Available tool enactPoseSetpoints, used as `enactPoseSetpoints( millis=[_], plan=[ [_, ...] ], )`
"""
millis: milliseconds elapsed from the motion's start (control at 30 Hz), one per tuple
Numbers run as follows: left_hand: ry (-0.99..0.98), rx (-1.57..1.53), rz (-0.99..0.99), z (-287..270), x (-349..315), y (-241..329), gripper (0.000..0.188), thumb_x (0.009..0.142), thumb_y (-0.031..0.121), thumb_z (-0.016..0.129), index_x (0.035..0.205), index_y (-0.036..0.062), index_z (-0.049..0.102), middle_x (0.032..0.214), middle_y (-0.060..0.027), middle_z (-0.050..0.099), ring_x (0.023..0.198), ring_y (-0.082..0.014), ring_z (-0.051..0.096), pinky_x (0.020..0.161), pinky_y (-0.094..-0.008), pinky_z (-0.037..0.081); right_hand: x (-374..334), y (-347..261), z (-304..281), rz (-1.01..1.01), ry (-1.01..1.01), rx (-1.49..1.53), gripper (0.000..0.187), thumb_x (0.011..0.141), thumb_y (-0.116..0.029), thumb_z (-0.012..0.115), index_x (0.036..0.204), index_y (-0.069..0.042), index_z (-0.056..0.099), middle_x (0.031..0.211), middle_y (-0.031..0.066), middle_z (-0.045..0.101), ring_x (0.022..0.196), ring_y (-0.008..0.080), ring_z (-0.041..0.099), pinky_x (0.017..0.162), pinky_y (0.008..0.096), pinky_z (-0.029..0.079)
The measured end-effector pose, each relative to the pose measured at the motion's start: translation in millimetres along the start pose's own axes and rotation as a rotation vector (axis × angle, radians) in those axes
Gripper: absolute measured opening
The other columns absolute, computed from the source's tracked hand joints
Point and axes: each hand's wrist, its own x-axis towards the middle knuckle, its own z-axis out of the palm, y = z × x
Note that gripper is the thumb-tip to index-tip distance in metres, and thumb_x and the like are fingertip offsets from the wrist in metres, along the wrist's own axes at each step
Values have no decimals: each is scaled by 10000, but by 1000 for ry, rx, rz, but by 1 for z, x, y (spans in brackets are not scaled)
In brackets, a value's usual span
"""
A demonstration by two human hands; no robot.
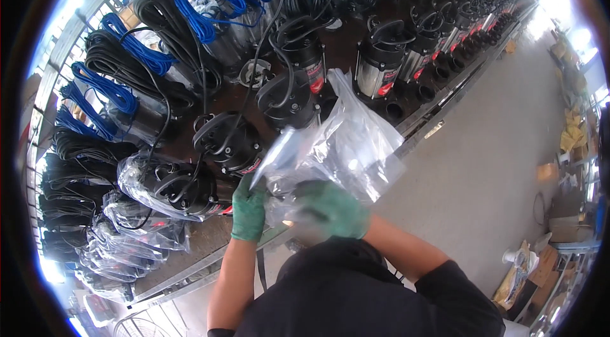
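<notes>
A clear plastic bag (359, 140) spreads out in front of me, its upper end rising toward the pumps. My left hand (248, 213), in a green glove, is closed on the near left edge of the bag. The gloved right hand (333, 210) is against the bag's lower part; motion smears its fingers, so their grip is unclear. Just beyond my left hand stands a black and silver submersible pump (232, 140) with a handle on top. Another pump (287, 101) is partly behind the bag. To the left, a pump (181, 188) sits inside a clear bag.
More pumps (381, 60) line the bench, which runs away to the far right along a metal edge (438, 111). Coiled black cables (168, 22) and blue cables (127, 45) stand behind. Several bagged pumps (127, 235) are at the left. Cardboard (546, 172) lies across the grey floor.
</notes>
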Motion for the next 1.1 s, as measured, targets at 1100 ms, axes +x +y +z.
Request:
enactPoseSetpoints(
  millis=[1100],
  plan=[
    [420, 760, 516, -311, -184, -105, 637, 1126, 403, 455, 1615, 17, 324, 1524, -221, 503, 1315, -352, 573, 1073, -480, 493, -7, 133, 12, 1193, -356, 1199, 385, 914, -145, 752, 1285, -61, 693, 1183, 96, 723, 1040, 195, 703, 943, 342, 573]
  ],
)
